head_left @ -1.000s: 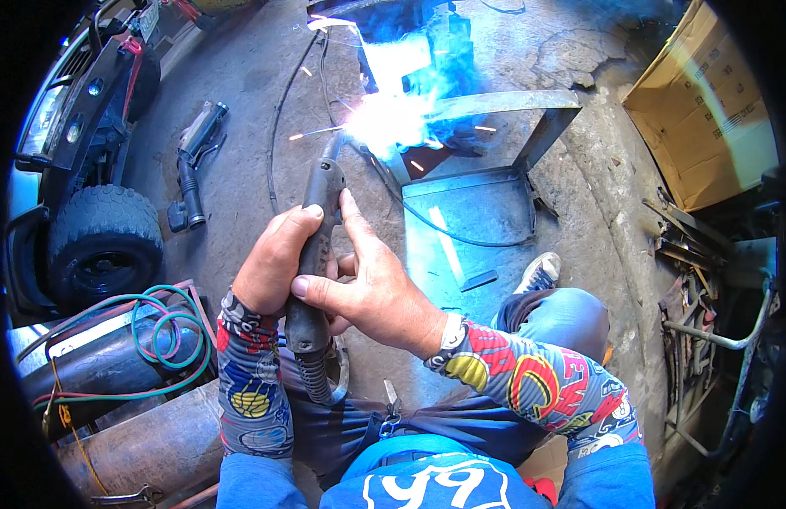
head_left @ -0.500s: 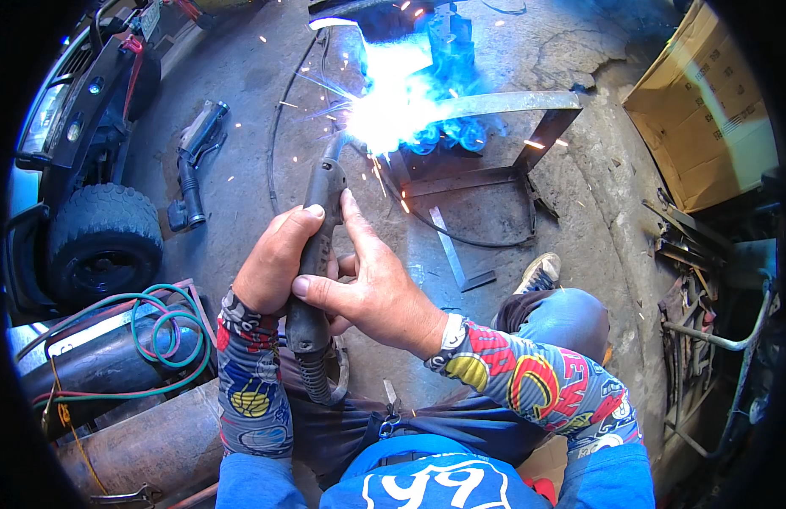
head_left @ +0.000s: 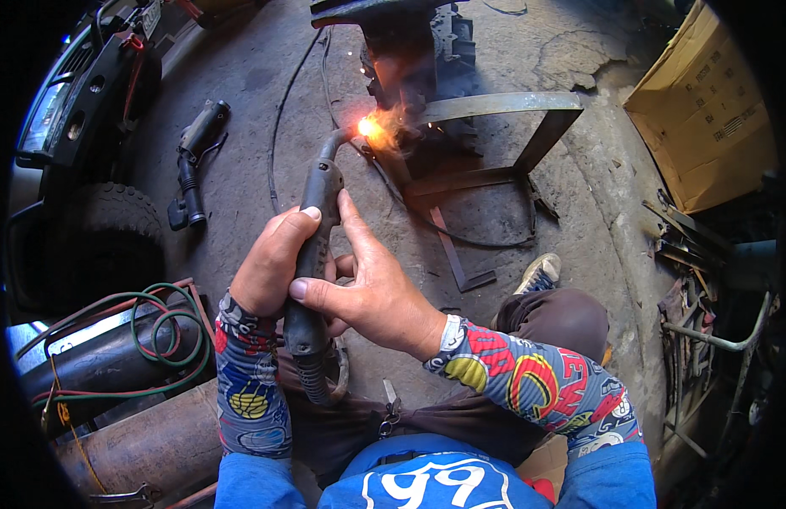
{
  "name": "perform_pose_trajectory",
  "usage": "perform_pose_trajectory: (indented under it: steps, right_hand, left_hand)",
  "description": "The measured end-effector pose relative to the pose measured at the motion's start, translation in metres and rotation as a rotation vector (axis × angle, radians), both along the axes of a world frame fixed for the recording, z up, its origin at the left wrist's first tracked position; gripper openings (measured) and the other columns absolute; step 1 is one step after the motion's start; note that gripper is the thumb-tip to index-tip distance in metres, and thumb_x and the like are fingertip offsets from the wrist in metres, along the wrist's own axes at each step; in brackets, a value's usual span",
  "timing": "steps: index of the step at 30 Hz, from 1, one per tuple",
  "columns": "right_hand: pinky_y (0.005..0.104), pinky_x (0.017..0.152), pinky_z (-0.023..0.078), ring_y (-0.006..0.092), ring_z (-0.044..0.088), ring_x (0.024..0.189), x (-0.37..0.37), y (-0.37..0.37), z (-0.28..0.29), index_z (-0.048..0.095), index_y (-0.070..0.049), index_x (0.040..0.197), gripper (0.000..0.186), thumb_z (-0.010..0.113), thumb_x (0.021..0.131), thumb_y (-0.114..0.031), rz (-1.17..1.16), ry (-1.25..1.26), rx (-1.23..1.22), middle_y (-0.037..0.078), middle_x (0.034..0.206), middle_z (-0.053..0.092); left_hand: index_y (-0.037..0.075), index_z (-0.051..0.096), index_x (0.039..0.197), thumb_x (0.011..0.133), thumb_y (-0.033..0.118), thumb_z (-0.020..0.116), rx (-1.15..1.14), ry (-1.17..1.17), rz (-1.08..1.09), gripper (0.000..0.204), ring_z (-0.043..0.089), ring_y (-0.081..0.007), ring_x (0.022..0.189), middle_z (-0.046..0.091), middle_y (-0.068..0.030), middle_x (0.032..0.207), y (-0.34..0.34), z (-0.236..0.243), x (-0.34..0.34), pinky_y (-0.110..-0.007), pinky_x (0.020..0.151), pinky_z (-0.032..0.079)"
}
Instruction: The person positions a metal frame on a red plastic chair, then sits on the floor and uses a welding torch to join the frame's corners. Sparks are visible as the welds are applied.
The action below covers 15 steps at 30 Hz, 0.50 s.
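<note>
A black welding torch point(head_left: 312, 259) points away from me, its bent neck point(head_left: 328, 146) reaching to a small orange glow with flame and smoke. My left hand point(head_left: 270, 265) is wrapped round the handle from the left. From the right, my right hand point(head_left: 372, 293) grips the same handle, forefinger stretched along it and thumb across it. The torch tip is at the left end of a metal bar frame point(head_left: 503, 103), beside a dark heavy metal stand point(head_left: 399, 47). Smoke and glow partly hide that joint.
An angle grinder point(head_left: 198, 140) and an L-shaped metal piece point(head_left: 452, 254) lie on the concrete floor. Gas cylinders point(head_left: 147, 428) with coiled hoses point(head_left: 164, 335) are at left, below a vehicle wheel point(head_left: 109, 229). A cardboard box point(head_left: 707, 110) and scrap metal point(head_left: 690, 314) line the right.
The bright blue-white arc and flying sparks have died down to a small orange glow with flame. The dark stand behind now shows clearly. Both hands and the torch stay nearly in place.
</note>
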State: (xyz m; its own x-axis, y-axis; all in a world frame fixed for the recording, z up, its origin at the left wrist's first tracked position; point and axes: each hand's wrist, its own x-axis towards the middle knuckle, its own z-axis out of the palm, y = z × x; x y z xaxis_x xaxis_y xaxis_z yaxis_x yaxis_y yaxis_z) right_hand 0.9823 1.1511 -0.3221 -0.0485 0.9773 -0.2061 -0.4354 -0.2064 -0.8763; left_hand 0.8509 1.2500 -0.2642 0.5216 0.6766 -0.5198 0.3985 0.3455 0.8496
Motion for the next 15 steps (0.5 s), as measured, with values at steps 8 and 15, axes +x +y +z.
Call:
perform_pose_trajectory:
  steps: [8,15]
  right_hand:
    - [0.0328,0.072,0.058,0.0224,0.073,0.079,0.0009,-0.0014,0.0024,0.0,0.006,0.162,0.12,0.082,0.081,-0.027,0.026,-0.016,-0.054,0.017,0.088,0.071]
    - [0.0325,0.067,0.058,0.0213,0.073,0.076,-0.0015,-0.0007,0.0007,0.0,0.006,0.162,0.12,0.082,0.082,-0.028,-0.003,-0.009,-0.029,0.017,0.087,0.071]
  left_hand:
    - [0.003,0.063,0.1,0.102,0.035,0.051,0.05,0.0,0.006,0.034,0.06,-0.0099,0.065,0.062,-0.0025,0.078,0.0006,-0.0046,-0.0015,-0.026,0.058,0.049]
    - [0.003,0.062,0.102,0.103,0.035,0.051,-0.004,0.05,0.037,0.034,0.06,-0.01,0.065,0.063,-0.0032,0.082,-0.001,-0.0035,-0.0002,-0.026,0.058,0.049]
